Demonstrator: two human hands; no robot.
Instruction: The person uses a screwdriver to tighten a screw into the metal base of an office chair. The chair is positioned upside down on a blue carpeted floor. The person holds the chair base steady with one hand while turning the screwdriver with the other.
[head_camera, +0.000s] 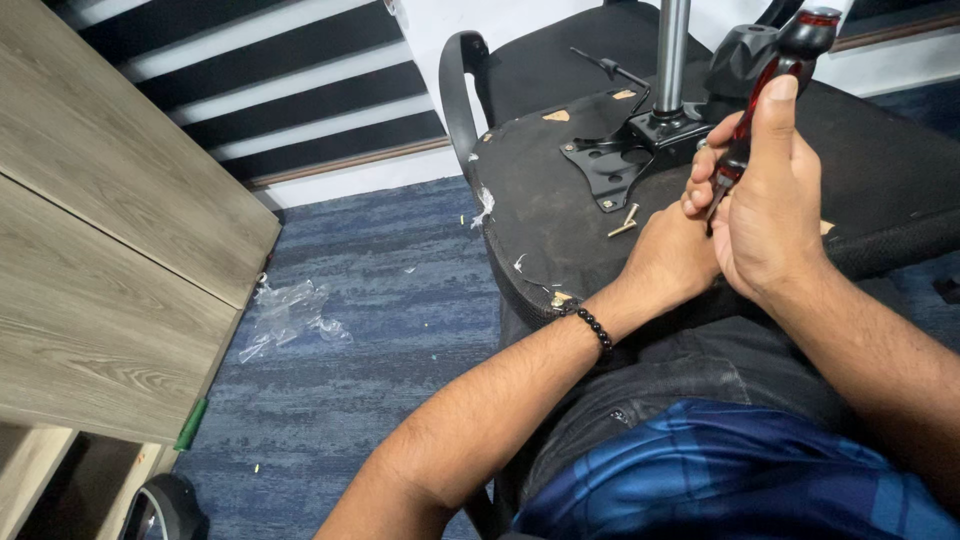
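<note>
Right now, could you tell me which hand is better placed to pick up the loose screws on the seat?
Probably the left hand: it rests on the seat beside the screws and looks free, while the right hand grips the screwdriver.

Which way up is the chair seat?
Upside down. The seat shows its black underside, with the metal bracket and gas-lift post sticking up from it. Loose screws lie on it.

Both forearms are reaching forward over the chair seat (560, 190). The right hand (765, 200) is gripping closed, thumb up; the left hand (672, 258) is tucking just beneath it.
</note>
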